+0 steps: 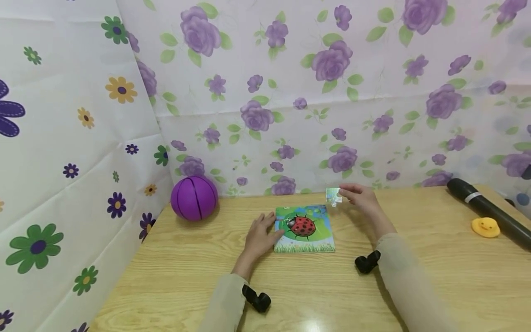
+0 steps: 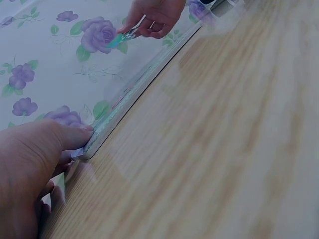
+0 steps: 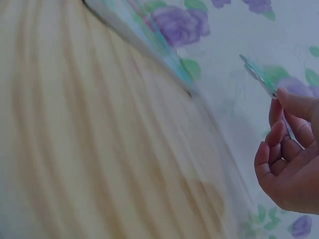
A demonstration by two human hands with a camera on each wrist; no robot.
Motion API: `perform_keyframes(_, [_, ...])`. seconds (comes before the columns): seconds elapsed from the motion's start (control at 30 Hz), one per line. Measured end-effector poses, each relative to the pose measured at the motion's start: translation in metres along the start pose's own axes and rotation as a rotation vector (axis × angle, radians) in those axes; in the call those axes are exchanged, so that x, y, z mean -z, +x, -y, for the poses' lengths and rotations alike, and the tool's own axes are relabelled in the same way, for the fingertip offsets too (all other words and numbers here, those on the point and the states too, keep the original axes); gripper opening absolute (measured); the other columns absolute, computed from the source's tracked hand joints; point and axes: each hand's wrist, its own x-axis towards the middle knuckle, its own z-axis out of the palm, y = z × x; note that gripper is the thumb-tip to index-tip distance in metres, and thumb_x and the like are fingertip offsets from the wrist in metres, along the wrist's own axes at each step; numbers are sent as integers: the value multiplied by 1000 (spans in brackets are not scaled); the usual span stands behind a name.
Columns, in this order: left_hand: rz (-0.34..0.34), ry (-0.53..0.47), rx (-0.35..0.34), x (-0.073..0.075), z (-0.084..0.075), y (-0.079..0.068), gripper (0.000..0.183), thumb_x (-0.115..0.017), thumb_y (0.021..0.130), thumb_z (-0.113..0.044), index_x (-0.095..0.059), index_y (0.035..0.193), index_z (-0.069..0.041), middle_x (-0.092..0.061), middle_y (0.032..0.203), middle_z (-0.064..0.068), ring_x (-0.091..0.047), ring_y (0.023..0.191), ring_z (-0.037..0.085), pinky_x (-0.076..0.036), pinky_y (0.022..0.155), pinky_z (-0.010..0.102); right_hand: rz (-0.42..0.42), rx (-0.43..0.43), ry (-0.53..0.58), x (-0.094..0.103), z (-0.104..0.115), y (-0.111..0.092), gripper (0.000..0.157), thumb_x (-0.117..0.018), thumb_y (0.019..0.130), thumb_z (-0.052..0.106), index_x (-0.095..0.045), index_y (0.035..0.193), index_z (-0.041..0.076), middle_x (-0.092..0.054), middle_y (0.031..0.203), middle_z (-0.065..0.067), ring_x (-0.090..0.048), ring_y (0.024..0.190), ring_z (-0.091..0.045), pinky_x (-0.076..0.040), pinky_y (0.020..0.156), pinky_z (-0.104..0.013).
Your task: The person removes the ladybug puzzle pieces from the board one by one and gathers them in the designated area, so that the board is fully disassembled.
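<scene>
A square ladybug jigsaw puzzle (image 1: 304, 242) lies flat on the table, a red spotted ladybug on green at its middle. My left hand (image 1: 259, 236) rests at its left side with fingers spread, the thumb (image 2: 75, 135) touching the puzzle's edge in the left wrist view. Just off the puzzle's upper right corner, my right hand (image 1: 362, 199) pinches a puzzle piece (image 1: 333, 195) between thumb and fingers, held above the table. The right wrist view shows this thin piece (image 3: 256, 74) edge-on, with the other fingers curled below it.
A purple ball (image 1: 194, 198) sits at the table's back left. On the right are a yellow duck toy (image 1: 486, 227) and a long black object with a pale band (image 1: 493, 214). A flowered cloth (image 1: 290, 129) hangs behind the wooden table (image 1: 186, 276).
</scene>
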Motion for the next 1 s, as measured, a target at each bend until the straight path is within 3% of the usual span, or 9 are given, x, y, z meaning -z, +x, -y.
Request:
perform_keyframes(0.1, [-1,9,0,0,1,0,61,-63,94,-33,-44,146,-5,-39,156,9,-21,150,37,-15,123,60,23,-17,-24,14,-5,-3,57,-57,98,40,-50,141,4,-55,134,-12,-52,114,-19,-49,101,-36])
perform_keyframes(0.23, [-10,22,9,0,4,-1,61,-63,94,-33,-45,146,-7,-39,156,8,-21,150,37,-15,123,61,49,-47,-54,29,-14,-5,57,-60,96,40,-52,140,4,-57,103,15,-49,87,-3,-50,77,-23])
perform_keyframes(0.37, [-13,20,-1,0,5,0,61,-63,94,-32,-45,146,-5,-40,156,8,-22,150,37,-14,124,58,44,-74,-33,42,-22,-6,56,-61,96,35,-51,140,2,-48,71,20,-41,63,-1,-43,59,-20])
perform_keyframes(0.47, [-11,20,-11,-1,3,1,61,-63,94,-32,-45,146,-4,-40,156,9,-22,150,37,-14,125,56,31,-98,-10,47,-27,-7,56,-63,95,33,-51,140,1,-50,66,18,-40,58,-2,-41,55,-19])
perform_keyframes(0.63, [-10,14,-12,0,2,1,60,-63,94,-31,-45,145,-4,-40,155,10,-22,150,37,-13,125,55,-5,-123,-25,45,-31,-10,55,-66,93,34,-55,135,0,-58,83,24,-48,69,0,-46,62,-17])
perform_keyframes(0.73, [-12,8,-17,2,1,0,60,-62,94,-31,-46,145,-3,-40,155,10,-22,150,37,-12,126,55,-35,-86,-94,41,-34,-11,53,-67,92,35,-59,130,0,-60,85,21,-50,77,-2,-46,67,-17])
perform_keyframes(0.83, [-13,6,-16,3,0,0,60,-62,94,-31,-46,145,-3,-40,155,10,-22,150,37,-13,125,56,-64,-20,-193,36,-38,-11,50,-67,92,37,-63,126,1,-68,94,12,-53,87,-4,-47,72,-15])
perform_keyframes(0.9, [-10,3,-7,2,0,1,60,-62,94,-31,-46,145,-3,-40,156,10,-22,150,37,-13,125,57,-85,14,-244,34,-40,-11,48,-65,93,37,-65,123,1,-72,102,-1,-56,92,-8,-46,76,-17])
perform_keyframes(1.0, [-2,-7,6,1,0,1,60,-63,94,-31,-46,144,-3,-40,156,9,-21,151,37,-13,123,60,-108,40,-308,32,-42,-14,44,-62,95,37,-66,121,2,-68,118,-17,-60,102,-19,-48,86,-26])
